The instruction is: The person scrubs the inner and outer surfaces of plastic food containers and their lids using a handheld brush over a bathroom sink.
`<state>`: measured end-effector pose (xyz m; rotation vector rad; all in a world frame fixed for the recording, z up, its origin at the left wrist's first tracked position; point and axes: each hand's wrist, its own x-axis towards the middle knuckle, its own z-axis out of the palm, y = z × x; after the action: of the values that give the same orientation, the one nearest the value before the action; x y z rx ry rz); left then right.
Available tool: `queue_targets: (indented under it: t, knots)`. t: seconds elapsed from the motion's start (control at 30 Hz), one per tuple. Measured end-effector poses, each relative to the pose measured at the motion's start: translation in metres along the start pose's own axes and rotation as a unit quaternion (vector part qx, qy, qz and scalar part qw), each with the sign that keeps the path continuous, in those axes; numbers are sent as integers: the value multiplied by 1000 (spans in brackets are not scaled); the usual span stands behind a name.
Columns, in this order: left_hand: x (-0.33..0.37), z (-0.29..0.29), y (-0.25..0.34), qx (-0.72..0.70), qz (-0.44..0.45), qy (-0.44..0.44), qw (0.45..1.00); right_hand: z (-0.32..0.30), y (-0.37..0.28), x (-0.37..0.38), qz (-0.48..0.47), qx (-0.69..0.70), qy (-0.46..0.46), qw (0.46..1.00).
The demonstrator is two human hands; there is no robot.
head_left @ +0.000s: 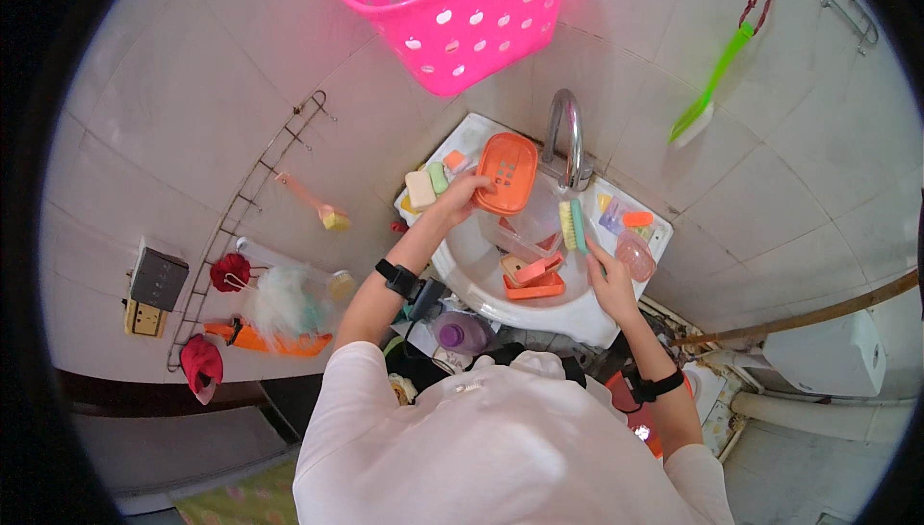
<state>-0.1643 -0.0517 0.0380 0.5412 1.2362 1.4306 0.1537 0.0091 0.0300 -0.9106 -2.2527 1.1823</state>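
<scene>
My left hand grips an orange soap dish with drain holes in its middle, raised over the back left of the white sink. In my right hand is a scrub brush with a teal back and pale yellow bristles, its bristles turned left. The brush and the dish are apart. Below them, a clear plastic container sits in the basin. Nearer to me lie orange and pink soap dish parts, partly overlapping.
A chrome faucet rises behind the basin. Soap bars line the left ledge; a pinkish clear dish is on the right. A pink basket and a green brush hang on the wall. A purple bottle stands below.
</scene>
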Motion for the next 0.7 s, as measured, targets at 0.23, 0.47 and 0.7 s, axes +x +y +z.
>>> queue_targets:
  t: [0.23, 0.47, 0.7]
  knots:
    - [-13, 2, -57, -266, 2, -91, 960, 10, -47, 11, 4, -32, 13, 999]
    - [-41, 44, -50, -343, 44, -198, 917, 20, -71, 24, -90, -191, 23, 977]
    - [-36, 49, -53, -539, -5, -210, 816, 27, -83, 29, -131, -181, -13, 975]
